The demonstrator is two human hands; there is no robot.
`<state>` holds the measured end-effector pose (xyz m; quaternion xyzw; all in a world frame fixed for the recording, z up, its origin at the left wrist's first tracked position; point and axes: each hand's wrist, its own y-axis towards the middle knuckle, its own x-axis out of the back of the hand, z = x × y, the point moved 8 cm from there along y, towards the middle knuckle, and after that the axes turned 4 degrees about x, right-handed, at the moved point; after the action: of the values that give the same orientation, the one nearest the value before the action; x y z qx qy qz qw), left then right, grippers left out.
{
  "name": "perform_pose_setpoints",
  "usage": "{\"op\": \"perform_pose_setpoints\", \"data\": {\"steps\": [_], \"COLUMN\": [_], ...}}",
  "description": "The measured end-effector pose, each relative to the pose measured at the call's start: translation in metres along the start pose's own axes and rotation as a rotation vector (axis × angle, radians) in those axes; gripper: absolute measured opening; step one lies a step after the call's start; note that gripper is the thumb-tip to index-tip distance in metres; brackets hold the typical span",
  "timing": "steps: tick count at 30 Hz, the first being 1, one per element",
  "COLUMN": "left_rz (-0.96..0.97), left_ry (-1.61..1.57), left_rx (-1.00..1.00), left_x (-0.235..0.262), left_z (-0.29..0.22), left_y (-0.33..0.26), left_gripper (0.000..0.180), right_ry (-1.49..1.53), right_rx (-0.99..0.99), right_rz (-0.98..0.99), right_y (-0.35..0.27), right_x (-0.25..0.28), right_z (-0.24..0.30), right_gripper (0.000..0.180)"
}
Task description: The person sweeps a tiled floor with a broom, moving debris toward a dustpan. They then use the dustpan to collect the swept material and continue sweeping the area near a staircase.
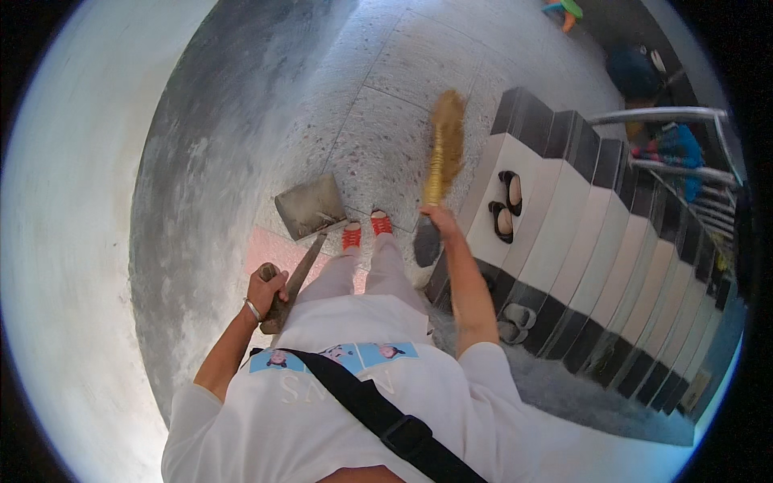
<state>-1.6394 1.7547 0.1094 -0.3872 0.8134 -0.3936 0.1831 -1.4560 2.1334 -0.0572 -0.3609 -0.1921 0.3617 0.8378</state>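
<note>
My left hand (268,287) is closed around the wooden handle of a long-handled dustpan (312,203). Its squarish, worn pan is low, just ahead and left of my red shoes (366,229), with some debris at its near edge. Whether the pan touches the floor I cannot tell. At the right, my right hand (440,220) grips the near end of a broom (436,171) with a yellow bound handle. The broom's brown bristles point away from me and look slightly blurred. Beside the right hand is a dark grey rounded shape (427,243) I cannot identify.
Tiled stairs (564,233) with a metal railing (660,115) rise along the right. Black shoes (505,208) sit on one step, with grey slippers (517,324) lower down. A pale wall (72,225) stands left. A small colourful stool (568,12) is at the far right.
</note>
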Motion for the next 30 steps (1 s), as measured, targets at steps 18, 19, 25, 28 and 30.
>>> {"op": "perform_pose_setpoints", "data": {"steps": [18,19,25,28,30], "left_rz": [-0.269,-0.281,-0.287,-0.287,-0.279], "left_ry": [-0.218,-0.228,-0.246,-0.185,-0.156], "left_rx": [0.037,0.046,0.082,0.079,0.082], "left_x": [-0.012,-0.013,-0.012,-0.004,0.002], "left_z": [0.011,0.012,0.005,0.007,0.013], "left_y": [-0.022,-0.024,-0.03,-0.028,-0.024], "left_gripper": [0.021,0.021,0.021,0.021,0.02], "right_ry": [-0.438,-0.423,-0.583,-0.836,-1.03], "right_rx": [0.125,0.121,0.031,0.092,0.345], "right_rz": [0.097,0.07,0.124,0.109,0.234], "right_y": [0.091,0.104,0.182,0.197,0.166], "right_x": [0.021,0.013,-0.059,-0.095,-0.132], "right_z": [0.144,0.158,0.203,0.193,0.197], "right_gripper": [0.045,0.043,0.039,0.042,0.047]}}
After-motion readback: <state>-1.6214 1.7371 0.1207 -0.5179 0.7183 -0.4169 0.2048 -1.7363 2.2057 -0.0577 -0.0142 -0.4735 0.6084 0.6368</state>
